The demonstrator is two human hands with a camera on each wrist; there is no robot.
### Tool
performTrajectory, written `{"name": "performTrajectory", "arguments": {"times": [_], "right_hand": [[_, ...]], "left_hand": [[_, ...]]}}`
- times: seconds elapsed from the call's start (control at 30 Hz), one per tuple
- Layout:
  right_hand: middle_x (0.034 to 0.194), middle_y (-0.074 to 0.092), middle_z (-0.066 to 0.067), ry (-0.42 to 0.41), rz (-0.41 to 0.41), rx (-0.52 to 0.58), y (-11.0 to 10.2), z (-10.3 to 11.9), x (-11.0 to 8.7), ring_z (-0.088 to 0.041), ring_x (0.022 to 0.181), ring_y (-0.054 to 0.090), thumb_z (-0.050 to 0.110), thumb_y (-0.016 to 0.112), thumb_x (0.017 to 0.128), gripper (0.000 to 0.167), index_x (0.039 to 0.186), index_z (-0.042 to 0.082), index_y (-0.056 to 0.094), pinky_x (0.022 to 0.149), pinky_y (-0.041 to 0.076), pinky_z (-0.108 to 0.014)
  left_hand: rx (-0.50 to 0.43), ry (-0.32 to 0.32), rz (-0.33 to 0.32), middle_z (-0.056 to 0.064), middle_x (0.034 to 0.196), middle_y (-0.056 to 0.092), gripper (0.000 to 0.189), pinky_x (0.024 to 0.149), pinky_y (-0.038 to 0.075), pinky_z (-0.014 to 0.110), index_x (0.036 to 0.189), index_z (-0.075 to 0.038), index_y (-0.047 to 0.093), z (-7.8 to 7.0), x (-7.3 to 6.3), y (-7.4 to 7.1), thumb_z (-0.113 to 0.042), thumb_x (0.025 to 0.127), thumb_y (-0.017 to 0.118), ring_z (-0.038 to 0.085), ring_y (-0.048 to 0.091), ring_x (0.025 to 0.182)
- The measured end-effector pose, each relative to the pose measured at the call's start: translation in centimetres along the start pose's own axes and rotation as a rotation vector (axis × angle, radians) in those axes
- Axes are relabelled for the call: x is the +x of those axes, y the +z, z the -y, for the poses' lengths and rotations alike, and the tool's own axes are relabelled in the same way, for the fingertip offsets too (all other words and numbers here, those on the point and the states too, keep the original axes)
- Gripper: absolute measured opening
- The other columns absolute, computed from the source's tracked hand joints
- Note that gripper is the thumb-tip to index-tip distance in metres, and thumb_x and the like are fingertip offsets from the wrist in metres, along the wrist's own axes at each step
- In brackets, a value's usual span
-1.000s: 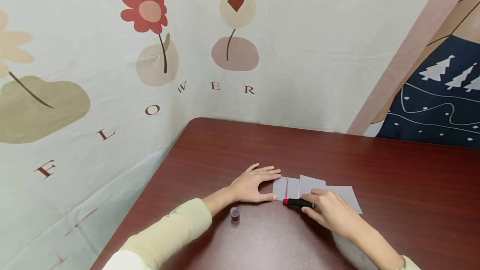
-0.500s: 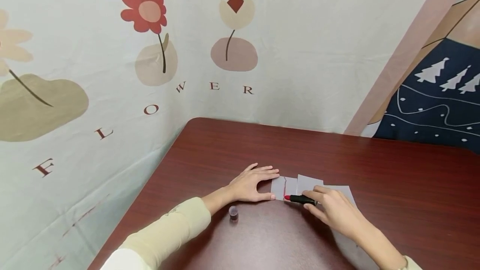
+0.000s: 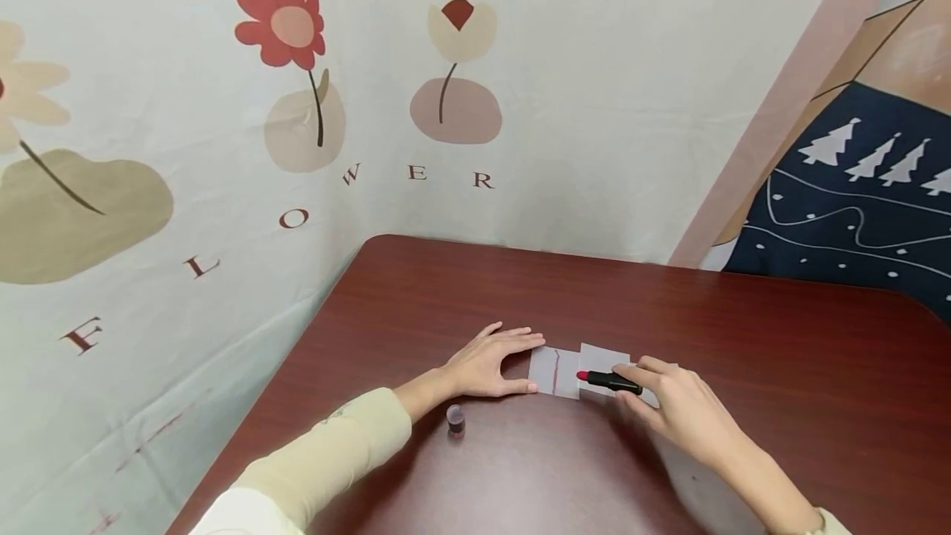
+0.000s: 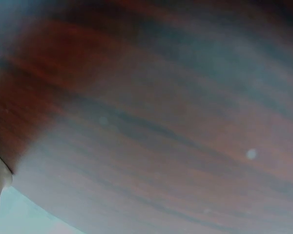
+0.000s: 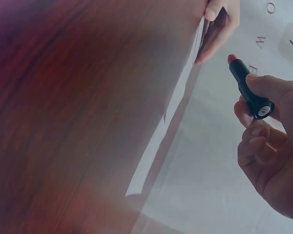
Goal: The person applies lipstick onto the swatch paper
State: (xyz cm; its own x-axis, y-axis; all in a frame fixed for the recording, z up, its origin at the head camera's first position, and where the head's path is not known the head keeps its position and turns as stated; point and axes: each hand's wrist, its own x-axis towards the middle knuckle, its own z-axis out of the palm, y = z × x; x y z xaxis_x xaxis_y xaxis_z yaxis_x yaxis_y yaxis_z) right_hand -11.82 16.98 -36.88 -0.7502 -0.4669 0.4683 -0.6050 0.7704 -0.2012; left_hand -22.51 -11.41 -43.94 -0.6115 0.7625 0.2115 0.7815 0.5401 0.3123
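My right hand (image 3: 687,407) pinches a lipstick (image 3: 612,382) with a black tube and a bare red tip. In the head view the tip points left, over the middle of three pieces of white paper. The right wrist view shows the lipstick (image 5: 244,80) between thumb and fingers, its round base label facing the camera. A red line runs down the left paper (image 3: 568,378). My left hand (image 3: 483,366) lies on the table with fingers spread, thumb and fingertip touching that paper's left edge. The middle paper (image 3: 602,352) shows no mark; my right hand hides most of the third.
A small cap (image 3: 456,420), clear and dark, stands on the reddish-brown table (image 3: 438,287) in front of my left wrist. Behind the table hangs a pale cloth (image 3: 594,106) printed with flowers and letters. The left wrist view holds mostly blurred tabletop (image 4: 151,131).
My right hand has lifted the lipstick away from the bottom of the red line and moved it right, over the middle paper. My left hand stays in place at the left paper.
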Motion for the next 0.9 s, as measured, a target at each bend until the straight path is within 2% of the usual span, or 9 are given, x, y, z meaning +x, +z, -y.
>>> {"name": "performTrajectory", "arguments": {"times": [0.2,0.43,0.6,0.67,0.77,0.83,0.9], "right_hand": [[0.086,0.061,0.006,0.016,-0.021,0.004,-0.6,-0.8,-0.4,-0.004,0.063,0.054,0.014,0.078,0.073,0.029,0.101,0.007,0.071,0.053,0.044,-0.019],[0.085,0.060,0.007,0.017,-0.041,0.001,-1.3,-1.4,-0.9,-0.005,0.060,0.053,0.012,0.078,0.072,0.031,0.101,0.006,0.071,0.051,0.040,-0.018],[0.086,0.061,0.008,0.018,-0.047,-0.013,-1.8,-1.7,-1.4,-0.002,0.060,0.050,0.012,0.078,0.072,0.030,0.100,0.007,0.070,0.050,0.039,-0.018],[0.085,0.060,0.008,0.021,-0.048,-0.018,-2.0,-1.9,-1.5,-0.002,0.059,0.048,0.012,0.078,0.072,0.030,0.101,0.007,0.070,0.049,0.038,-0.018],[0.084,0.060,0.008,0.034,-0.055,-0.025,-2.3,-2.2,-1.8,-0.002,0.058,0.047,0.011,0.078,0.072,0.030,0.101,0.007,0.070,0.049,0.038,-0.019],[0.083,0.060,0.008,0.050,-0.054,-0.020,-2.3,-2.3,-2.1,-0.003,0.057,0.046,0.011,0.078,0.072,0.030,0.101,0.007,0.070,0.049,0.038,-0.019],[0.083,0.059,0.009,0.062,-0.044,-0.012,-2.1,-2.3,-2.4,-0.002,0.057,0.045,0.012,0.078,0.072,0.030,0.101,0.007,0.070,0.048,0.037,-0.019]], "left_hand": [[-0.033,-0.021,-0.018,-0.009,0.139,0.045,0.071,0.108,0.015,0.047,0.140,-0.018,0.045,0.5,0.1,-0.3,-0.059,0.083,0.057,0.004,0.029,0.133],[-0.105,-0.055,-0.067,-0.002,0.139,0.046,0.071,0.109,0.016,0.045,0.137,-0.015,0.047,0.8,-0.3,-0.4,-0.058,0.082,0.060,0.007,0.035,0.130],[-0.163,-0.080,-0.120,0.001,0.137,0.048,0.065,0.108,0.020,0.043,0.134,-0.013,0.051,0.4,-0.3,-0.8,-0.052,0.083,0.062,0.009,0.038,0.128],[-0.171,-0.062,-0.145,0.002,0.135,0.050,0.062,0.107,0.022,0.044,0.132,-0.010,0.054,0.0,0.3,-1.5,-0.048,0.084,0.062,0.011,0.040,0.127],[-0.160,-0.006,-0.148,0.002,0.132,0.053,0.056,0.105,0.025,0.047,0.128,-0.008,0.057,-1.1,2.0,-2.7,-0.041,0.085,0.064,0.012,0.043,0.125],[-0.127,0.039,-0.099,0.002,0.132,0.053,0.056,0.104,0.026,0.048,0.130,-0.008,0.055,-1.8,3.4,-3.4,-0.039,0.085,0.064,0.013,0.043,0.125],[-0.090,0.048,-0.001,0.000,0.136,0.049,0.060,0.103,0.025,0.051,0.135,-0.010,0.050,-2.6,4.4,-3.8,-0.040,0.085,0.064,0.012,0.039,0.128]]}}
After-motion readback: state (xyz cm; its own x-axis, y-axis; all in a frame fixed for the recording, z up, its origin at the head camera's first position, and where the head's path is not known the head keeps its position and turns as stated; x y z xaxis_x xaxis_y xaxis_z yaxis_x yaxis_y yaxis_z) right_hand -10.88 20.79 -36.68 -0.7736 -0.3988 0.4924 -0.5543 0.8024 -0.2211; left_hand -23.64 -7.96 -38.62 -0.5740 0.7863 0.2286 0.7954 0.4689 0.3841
